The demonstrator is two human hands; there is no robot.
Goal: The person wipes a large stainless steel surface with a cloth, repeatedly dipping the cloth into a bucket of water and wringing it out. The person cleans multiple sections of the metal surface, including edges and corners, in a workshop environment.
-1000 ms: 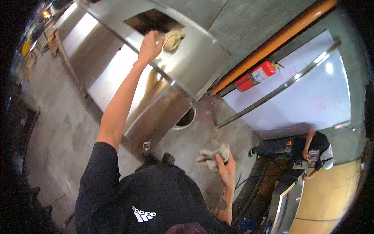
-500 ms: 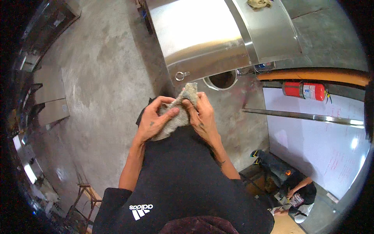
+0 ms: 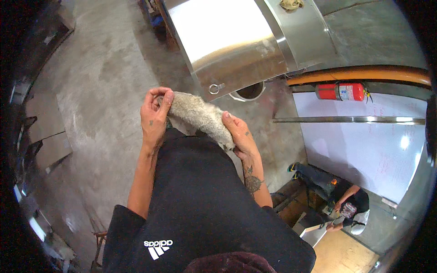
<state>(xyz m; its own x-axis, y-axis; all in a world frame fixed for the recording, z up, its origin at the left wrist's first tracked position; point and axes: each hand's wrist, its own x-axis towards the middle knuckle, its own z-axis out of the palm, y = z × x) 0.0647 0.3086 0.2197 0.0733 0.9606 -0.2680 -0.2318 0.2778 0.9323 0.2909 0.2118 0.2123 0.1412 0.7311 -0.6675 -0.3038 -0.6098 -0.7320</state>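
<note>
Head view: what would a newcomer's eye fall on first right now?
Probably the white glare on the steel surface, at top centre. Next, the red fire extinguisher stands out at upper right, just below the orange bar in the picture. Near the middle, a fuzzy grey cloth spans from left hand to right hand.

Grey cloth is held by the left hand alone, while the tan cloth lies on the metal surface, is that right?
Not quite: the head view shows both hands holding the grey cloth, the left hand at one end and the right hand at the other. The tan cloth does lie on the metal surface.
</note>
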